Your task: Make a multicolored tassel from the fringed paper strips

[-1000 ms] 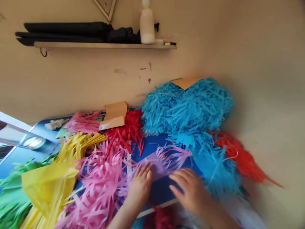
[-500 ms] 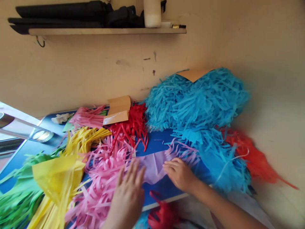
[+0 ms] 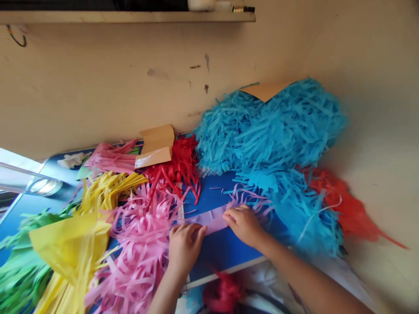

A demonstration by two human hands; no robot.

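A strip of purple tissue paper (image 3: 214, 220) lies across the blue table (image 3: 225, 253), its right end cut into thin fringe. My left hand (image 3: 186, 244) is closed with curled fingers at the strip's left part. My right hand (image 3: 244, 223) pinches the strip near where the fringe starts. The fingertips of both hands are partly hidden. Pink paper fringe (image 3: 140, 244) lies just left of my left hand, and a blue fringed sheet (image 3: 293, 205) is right of my right hand.
A large blue fringe heap (image 3: 271, 131) stands at the back right beside red paper (image 3: 347, 205). Yellow paper (image 3: 65, 248), green fringe (image 3: 22, 257) and red fringe (image 3: 181, 163) spread leftward. A clear glass (image 3: 46, 185) stands at left. Above is a wall shelf (image 3: 131, 16).
My left hand has gone from spread fingers to curled ones on the purple paper. The purple sheet now shows as a narrower strip. My right hand stays near the fringe; the view has shifted slightly.
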